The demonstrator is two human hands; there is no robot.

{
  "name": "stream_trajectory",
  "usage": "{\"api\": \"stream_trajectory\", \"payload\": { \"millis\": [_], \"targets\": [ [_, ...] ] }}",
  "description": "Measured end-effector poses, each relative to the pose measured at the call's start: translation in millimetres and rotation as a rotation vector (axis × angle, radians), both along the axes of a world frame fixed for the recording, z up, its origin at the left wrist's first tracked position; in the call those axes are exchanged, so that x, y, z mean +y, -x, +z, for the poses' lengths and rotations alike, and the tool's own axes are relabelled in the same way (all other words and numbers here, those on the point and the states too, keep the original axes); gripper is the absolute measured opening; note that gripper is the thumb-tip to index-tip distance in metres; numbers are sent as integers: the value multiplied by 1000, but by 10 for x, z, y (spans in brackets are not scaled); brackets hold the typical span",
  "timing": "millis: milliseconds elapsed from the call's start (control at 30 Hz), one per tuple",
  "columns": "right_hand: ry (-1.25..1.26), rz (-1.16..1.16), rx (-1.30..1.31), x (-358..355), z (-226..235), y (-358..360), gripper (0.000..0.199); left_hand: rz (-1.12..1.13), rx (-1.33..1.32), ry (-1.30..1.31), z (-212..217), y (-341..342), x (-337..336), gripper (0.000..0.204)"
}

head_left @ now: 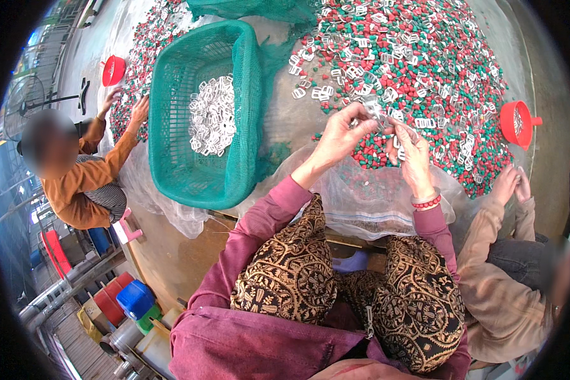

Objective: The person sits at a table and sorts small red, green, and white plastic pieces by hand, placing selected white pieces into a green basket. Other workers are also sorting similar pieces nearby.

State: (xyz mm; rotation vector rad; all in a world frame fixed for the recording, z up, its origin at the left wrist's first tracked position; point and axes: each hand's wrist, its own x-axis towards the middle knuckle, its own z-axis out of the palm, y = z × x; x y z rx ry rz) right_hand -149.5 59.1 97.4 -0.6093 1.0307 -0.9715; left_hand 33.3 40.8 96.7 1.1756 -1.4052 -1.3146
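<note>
Both my hands are raised over the near edge of a broad pile of small red and green pellets (424,82) mixed with silvery slide buckles (425,123). My left hand (343,131) pinches a few shiny metal buckles (375,109) between thumb and fingers; their exact number is hard to make out. Close beside it, my right hand (414,152) has its fingers curled and brought together near the same buckles. Something pale shows at those fingers, too small to name. To the left of my hands, a green plastic basket (164,120) lined with green netting holds a heap of loose buckles (212,117).
A red handled bowl (519,125) stands at the right edge of the pile, another red bowl (113,71) at the far left. Co-workers sit on both sides, a brown-sleeved one (85,183) left and a beige-sleeved one (497,278) right. Clear plastic sheeting (373,202) drapes over the near edge.
</note>
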Motion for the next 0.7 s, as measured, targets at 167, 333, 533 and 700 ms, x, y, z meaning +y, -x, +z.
{"api": "stream_trajectory", "payload": {
  "millis": [167, 333, 533, 700],
  "targets": [
    [-92, 71, -152, 19, -74, 4, 37, 77, -106, 27, 119, -56, 2, 9],
    [-85, 72, -203, 50, -131, 43, 38, -29, 103, -120, 180, -56, -23, 9],
    [-79, 115, -236, 37, 48, -18, 42, -67, -27, -54, 162, 12, 15, 14],
    [37, 175, 64, 111, 16, -51, 40, -63, -406, 134, 160, 140, 114, 24]
  ]
}}
